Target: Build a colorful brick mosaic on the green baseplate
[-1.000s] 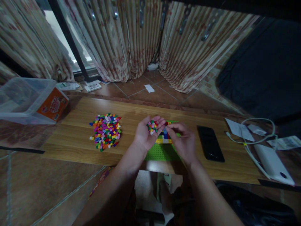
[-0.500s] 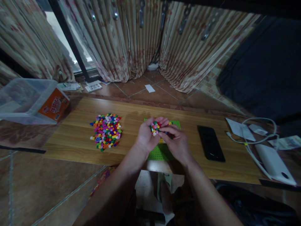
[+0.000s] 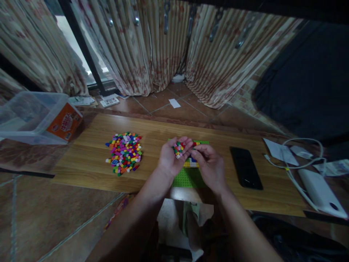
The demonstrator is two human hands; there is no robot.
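Observation:
My left hand (image 3: pixel 169 154) is cupped palm up, with several small colourful toy bricks (image 3: pixel 178 149) lying in it. Just to its right, my right hand (image 3: pixel 211 163) pinches what appears to be one small toy brick between thumb and forefinger, mostly hidden by the fingertips. Below both hands lies a green studded baseplate (image 3: pixel 188 178). Rows of white, yellow, blue and red bricks (image 3: pixel 191 163) sit on it, partly covered by the hands. A loose pile of mixed toy bricks (image 3: pixel 125 153) is spread on the wooden table (image 3: pixel 155 134) to the left.
A clear plastic bin (image 3: pixel 35 136) with an orange label stands at the far left. On the right lie a black phone (image 3: pixel 246 167), a white cable (image 3: pixel 293 178) and a white power bank (image 3: pixel 323 193). Curtains (image 3: pixel 152 54) hang behind the table.
My right hand has drawn back to the right, away from the bricks in my left palm, with its fingertips pinched. My left hand stays nearly in place. The view has shifted slightly.

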